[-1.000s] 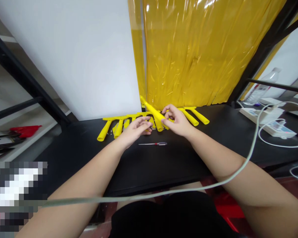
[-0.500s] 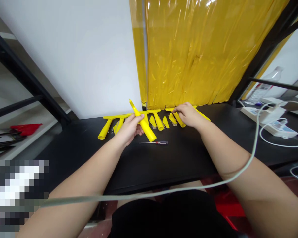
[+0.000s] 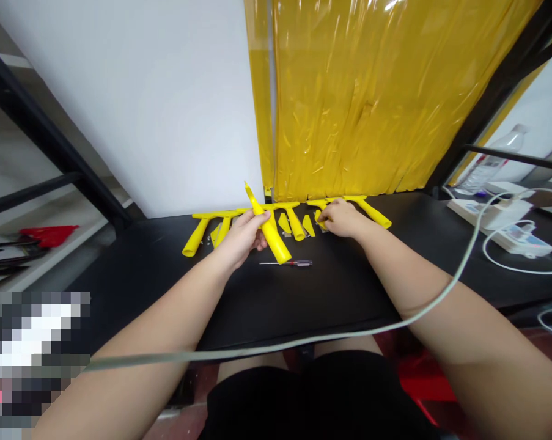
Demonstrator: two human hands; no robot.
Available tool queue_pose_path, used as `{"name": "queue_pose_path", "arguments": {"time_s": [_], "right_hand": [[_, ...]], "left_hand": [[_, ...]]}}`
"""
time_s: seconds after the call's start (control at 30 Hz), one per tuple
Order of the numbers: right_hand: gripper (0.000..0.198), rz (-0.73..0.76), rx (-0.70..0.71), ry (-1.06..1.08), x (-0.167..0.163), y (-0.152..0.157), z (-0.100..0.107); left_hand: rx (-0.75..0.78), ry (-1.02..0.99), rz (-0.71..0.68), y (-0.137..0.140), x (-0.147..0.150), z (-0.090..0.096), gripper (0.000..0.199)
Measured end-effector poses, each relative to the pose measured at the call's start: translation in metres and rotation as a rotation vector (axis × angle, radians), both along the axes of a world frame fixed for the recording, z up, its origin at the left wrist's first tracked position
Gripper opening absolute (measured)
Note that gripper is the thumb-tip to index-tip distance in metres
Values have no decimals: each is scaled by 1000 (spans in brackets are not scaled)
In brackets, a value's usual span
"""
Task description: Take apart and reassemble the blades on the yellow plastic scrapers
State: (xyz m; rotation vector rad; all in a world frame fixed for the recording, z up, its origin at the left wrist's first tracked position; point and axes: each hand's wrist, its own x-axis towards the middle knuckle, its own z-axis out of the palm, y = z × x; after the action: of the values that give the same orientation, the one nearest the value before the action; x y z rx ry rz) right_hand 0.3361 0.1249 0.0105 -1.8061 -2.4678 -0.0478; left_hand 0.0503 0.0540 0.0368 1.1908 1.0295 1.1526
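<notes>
My left hand is closed around a yellow T-shaped plastic handle, lifted above the table and tilted, its hollow tube end toward me and its thin crossbar seen edge-on. Farther right, my right hand has its fingers curled down onto a small yellow plastic piece with a metal part by it; the fingertips are partly hidden. Beside it lie similar small yellow pieces. More T-shaped handles lie in a row along the back. A screwdriver rests on the table in front of them.
The black table meets a white panel and a yellow plastic curtain at the back. Power strips and a plastic bottle stand at right. A pale cable hangs across the front, over my forearms.
My right hand has moved left and slightly down, from a T-shaped handle onto the small yellow piece. My left hand still holds its handle, now turned slightly.
</notes>
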Motion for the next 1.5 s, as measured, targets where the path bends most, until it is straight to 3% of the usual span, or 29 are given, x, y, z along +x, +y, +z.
{"name": "queue_pose_path", "arguments": {"time_s": [0.3,0.67,0.73,0.93,1.13,1.33,1.5], "right_hand": [[39,18,-125,1,-5,-32,24],[34,168,-422,201,6,-53,36],[32,177,-386,243,9,-52,37],[37,17,-67,268,21,-35,28],[37,-42,-33,188,19,-29,19],[35,40,56,44,13,-20,17],[38,68,8,-1,11,-13,13]], "left_hand": [[-1,33,-13,1,0,-2,11],[4,35,-24,2,-2,-5,16],[0,39,-25,2,-2,-5,17],[4,44,-24,0,0,-2,16],[6,48,-17,-2,1,-1,13],[17,52,-23,0,1,-2,18],[31,59,-31,-1,1,-2,18]]}}
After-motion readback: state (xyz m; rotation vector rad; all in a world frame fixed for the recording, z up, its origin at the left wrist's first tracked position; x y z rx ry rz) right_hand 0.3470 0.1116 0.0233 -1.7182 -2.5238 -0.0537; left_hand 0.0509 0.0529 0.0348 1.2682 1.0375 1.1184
